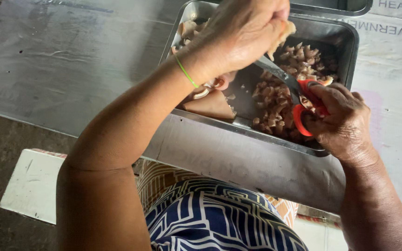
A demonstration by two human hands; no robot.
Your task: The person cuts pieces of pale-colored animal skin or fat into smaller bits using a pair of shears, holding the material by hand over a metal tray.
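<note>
My left hand (pixel 243 30) is raised over a steel tray (pixel 347 51) and pinches a pale strip of meat (pixel 284 32). A thin green band circles that wrist. My right hand (pixel 340 118) grips red-handled scissors (pixel 298 93), whose dark blades point up-left toward the strip. Below the blades lies a heap of small cut meat pieces (pixel 284 93). Larger uncut slabs (pixel 210 104) lie at the tray's left side, partly hidden behind my left arm.
The tray rests on a grey sheet-covered table (pixel 70 60). A second steel tray's rim (pixel 336 7) shows at the top edge. Under the table edge are my patterned blue-and-white clothing (pixel 210 214) and a white board (pixel 33 186) on the floor.
</note>
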